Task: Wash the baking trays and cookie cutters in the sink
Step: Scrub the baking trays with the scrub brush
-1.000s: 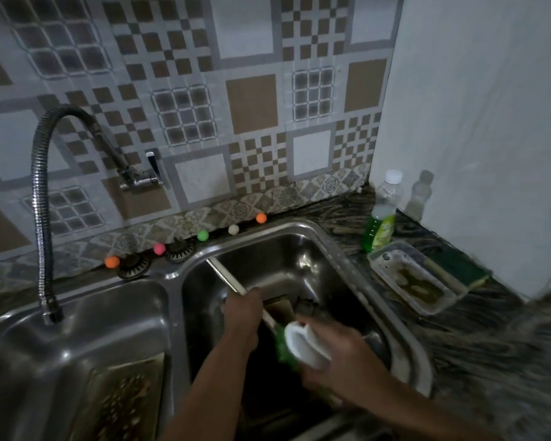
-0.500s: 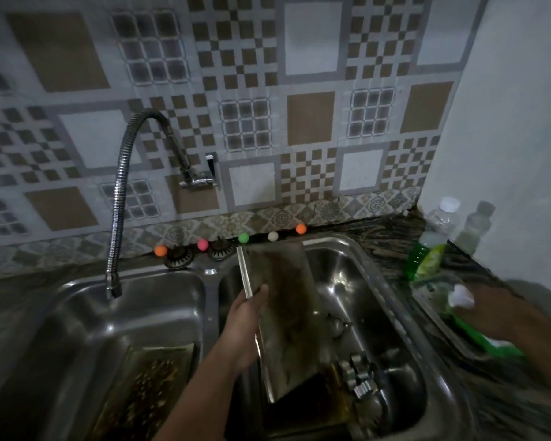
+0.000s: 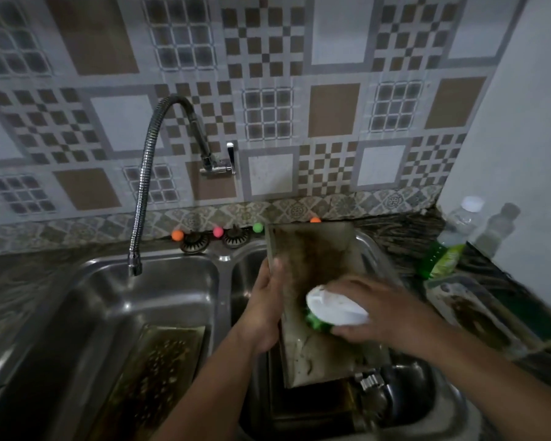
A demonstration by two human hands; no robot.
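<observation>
I see a double steel sink [image 3: 178, 265] under a flexible tap [image 3: 147, 173]. My left hand [image 3: 264, 313] grips the left edge of a dirty tray [image 3: 318, 354], thumb on its face, holding it tilted over the right basin. My right hand [image 3: 392, 316] curls its fingers around a white-topped green scrubber [image 3: 331, 310] pressed against the tray. Another tray [image 3: 153, 377] lies in the left basin.

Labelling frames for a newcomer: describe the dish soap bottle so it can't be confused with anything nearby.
Start at the double sink and move right along the dark counter to the white side wall. The dish soap bottle stands there, behind a clear, dirty tray. Unlike its neighbours, it is clear with a white cap, green liquid and a green-yellow label.
</observation>
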